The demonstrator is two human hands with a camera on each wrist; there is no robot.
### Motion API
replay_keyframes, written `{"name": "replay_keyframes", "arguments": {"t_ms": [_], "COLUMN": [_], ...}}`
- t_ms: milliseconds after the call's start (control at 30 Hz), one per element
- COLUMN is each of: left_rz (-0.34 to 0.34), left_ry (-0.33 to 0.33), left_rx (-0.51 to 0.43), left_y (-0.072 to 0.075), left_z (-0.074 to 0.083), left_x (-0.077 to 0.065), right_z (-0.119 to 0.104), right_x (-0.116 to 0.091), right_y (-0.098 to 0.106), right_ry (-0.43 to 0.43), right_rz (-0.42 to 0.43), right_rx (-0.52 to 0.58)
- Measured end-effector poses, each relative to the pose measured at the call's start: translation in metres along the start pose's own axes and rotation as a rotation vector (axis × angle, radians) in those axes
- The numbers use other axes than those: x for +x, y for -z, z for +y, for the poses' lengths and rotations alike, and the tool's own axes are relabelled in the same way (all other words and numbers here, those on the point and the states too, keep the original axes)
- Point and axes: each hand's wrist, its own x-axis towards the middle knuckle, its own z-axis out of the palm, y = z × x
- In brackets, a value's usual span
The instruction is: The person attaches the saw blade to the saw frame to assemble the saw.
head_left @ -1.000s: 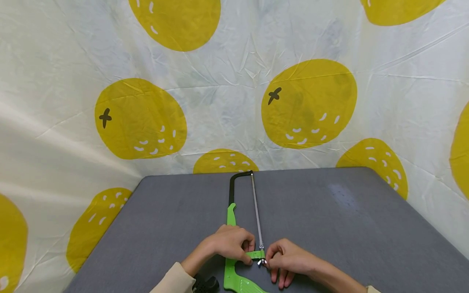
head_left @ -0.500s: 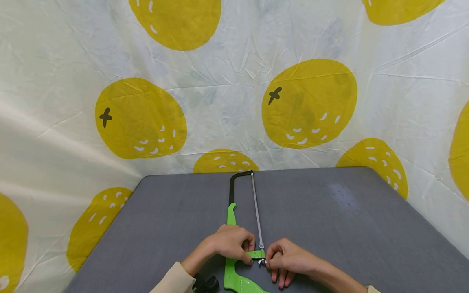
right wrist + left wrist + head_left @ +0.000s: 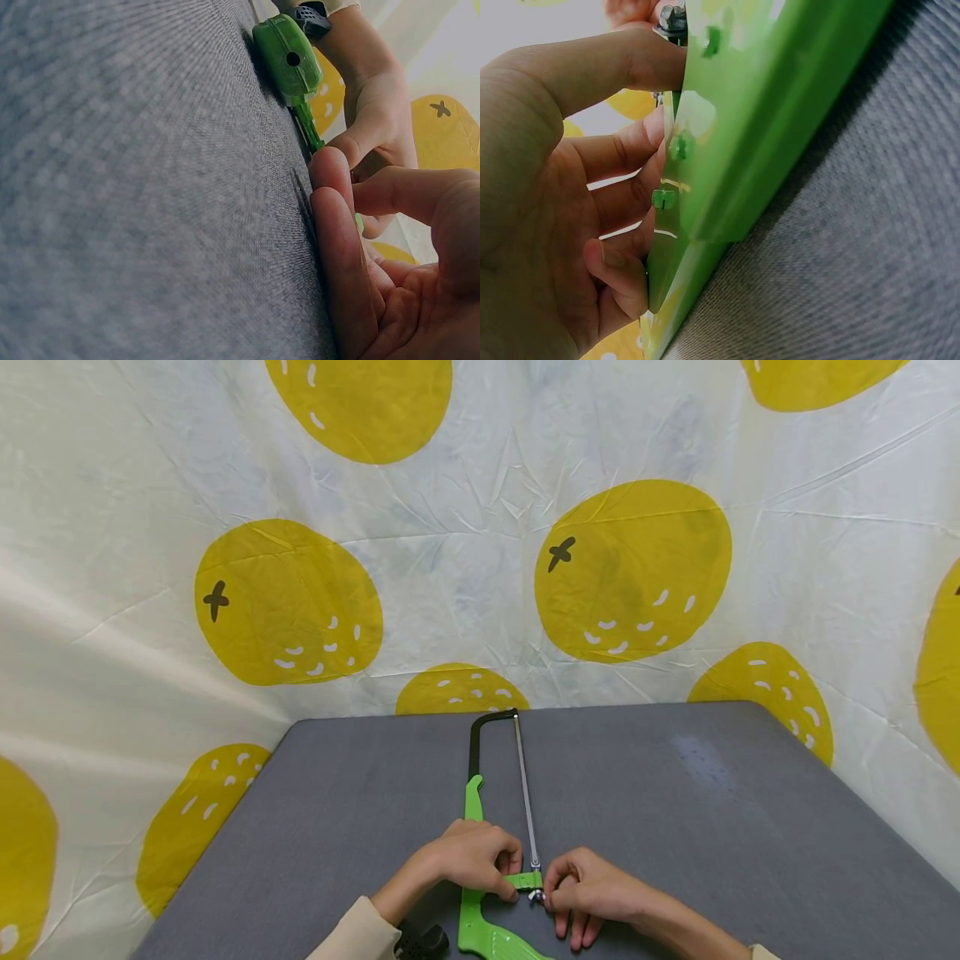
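Observation:
A hacksaw (image 3: pixel 472 914) with a green handle and black front bow lies on the table, its far end pointing away. Its thin silver blade (image 3: pixel 527 793) runs along the right side. The left hand (image 3: pixel 474 858) grips the green frame near the blade's near end; the left wrist view shows its thumb and fingers against the green frame (image 3: pixel 750 112). At the blade's near end sits a small metal wing nut (image 3: pixel 536 897), pinched between thumb and forefinger of the right hand (image 3: pixel 588 889). In the right wrist view, the right fingers (image 3: pixel 341 262) hide the wing nut.
A grey cloth-covered table (image 3: pixel 360 793) lies under the saw. Behind it hangs a pale curtain (image 3: pixel 465 585) printed with yellow fruit. A black device (image 3: pixel 422 941) sits by the left wrist.
The wing nut's wings have turned slightly at the right fingertips. The hacksaw and the left hand hold the same place.

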Motion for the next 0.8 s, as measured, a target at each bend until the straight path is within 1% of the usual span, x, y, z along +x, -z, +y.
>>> {"name": "replay_keyframes", "arguments": {"t_ms": [233, 433, 800], "left_rz": [-0.007, -0.019, -0.007], "left_ry": [-0.005, 0.003, 0.008], "left_rx": [-0.012, -0.004, 0.008], "left_y": [0.0013, 0.0013, 0.0014], "left_z": [-0.0009, -0.0014, 0.0009], "left_x": [0.0001, 0.0008, -0.0014], "right_z": [-0.0010, -0.0015, 0.0003], "right_x": [0.0002, -0.0003, 0.0001], "right_y": [0.0007, 0.0004, 0.0003], "right_ry": [-0.004, -0.003, -0.003], "right_rz": [0.002, 0.004, 0.000], "right_rx": [0.005, 0.006, 0.012]}}
